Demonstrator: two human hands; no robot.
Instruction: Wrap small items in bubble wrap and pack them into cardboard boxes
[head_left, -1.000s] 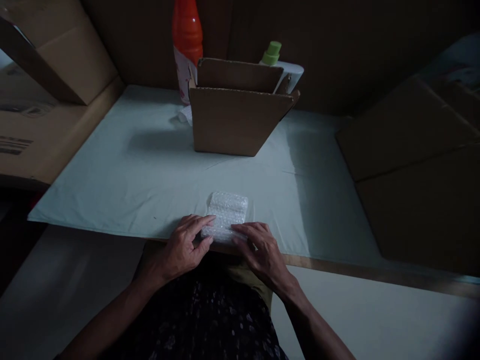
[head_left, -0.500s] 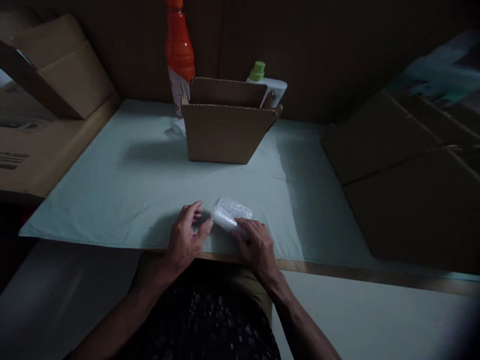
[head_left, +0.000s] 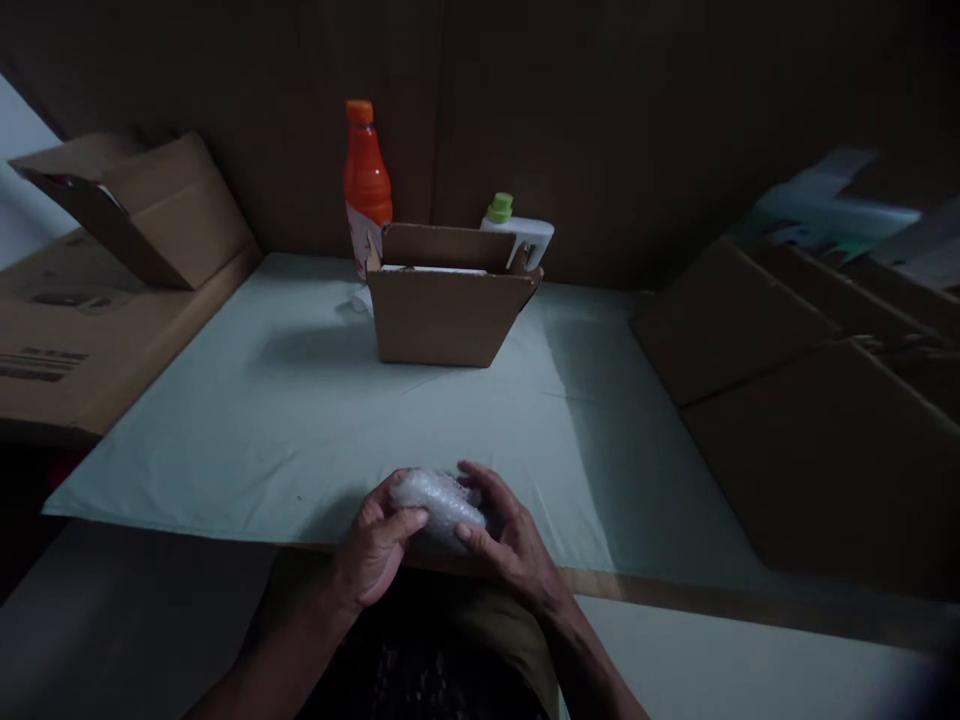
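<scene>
A small bubble-wrapped bundle (head_left: 439,503) is between my two hands at the table's front edge; what the wrap holds, if anything, cannot be made out. My left hand (head_left: 381,540) grips its left end, thumb on top and fingers behind. On the other end, my right hand (head_left: 514,540) curves round the bundle with its thumb against the near side. Beyond the hands stands an open cardboard box (head_left: 442,320), with a pale flat edge showing inside it.
Behind the box are an orange-red bottle (head_left: 367,180) and a white bottle with a green cap (head_left: 517,228). Cardboard boxes stand at the left (head_left: 172,220) and right (head_left: 825,460). A pale green cloth (head_left: 300,430) covers the table.
My left hand has closed on the bubble-wrapped bundle, which both hands now hold nearer to me. The view has tilted, so the box and bottles sit lower.
</scene>
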